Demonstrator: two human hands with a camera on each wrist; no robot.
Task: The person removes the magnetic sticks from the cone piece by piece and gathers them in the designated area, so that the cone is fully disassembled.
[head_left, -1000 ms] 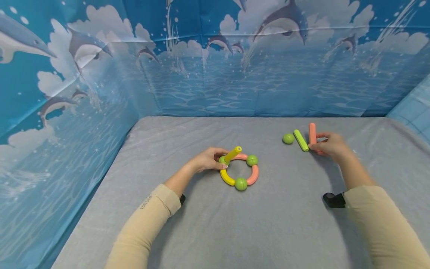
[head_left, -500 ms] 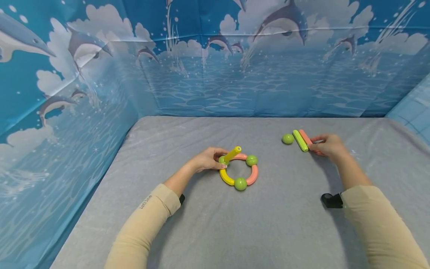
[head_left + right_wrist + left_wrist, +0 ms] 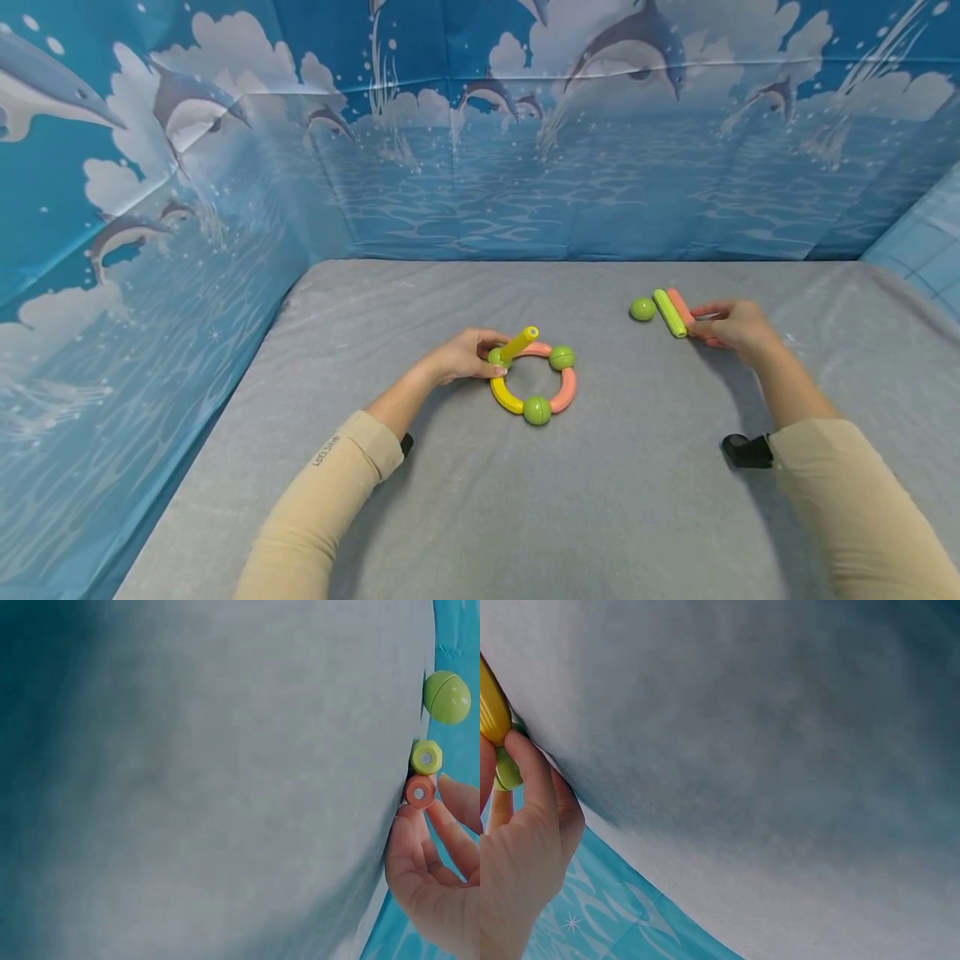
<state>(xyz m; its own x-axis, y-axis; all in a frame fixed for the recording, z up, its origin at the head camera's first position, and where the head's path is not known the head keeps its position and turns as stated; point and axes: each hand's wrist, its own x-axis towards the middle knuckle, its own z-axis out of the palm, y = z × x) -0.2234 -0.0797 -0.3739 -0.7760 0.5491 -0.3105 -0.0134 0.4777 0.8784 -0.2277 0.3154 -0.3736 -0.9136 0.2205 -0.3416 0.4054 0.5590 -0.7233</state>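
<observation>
In the head view my left hand (image 3: 468, 354) holds a green ball (image 3: 498, 359) at the left of a ring of magnetic building pieces. A yellow stick (image 3: 520, 342) rises slanting from that ball. The ring also has a curved yellow piece (image 3: 507, 397), two curved coral pieces (image 3: 564, 390) and two more green balls (image 3: 537, 410). Farther right, my right hand (image 3: 733, 324) pinches the near end of a coral stick (image 3: 680, 307). That stick lies along a lime-green stick (image 3: 670, 313); the right wrist view shows the ends of the coral stick (image 3: 419, 793) and lime-green stick (image 3: 427, 757) touching.
A loose green ball (image 3: 642, 309) lies just left of the lime-green stick. Grey cloth (image 3: 600, 492) covers the table. Blue dolphin-print curtain (image 3: 480, 192) hangs along the back and left edges.
My right hand has turned the coral stick leftward and brought it alongside the lime-green stick, which has shifted very slightly. The left hand and the ring have stayed put.
</observation>
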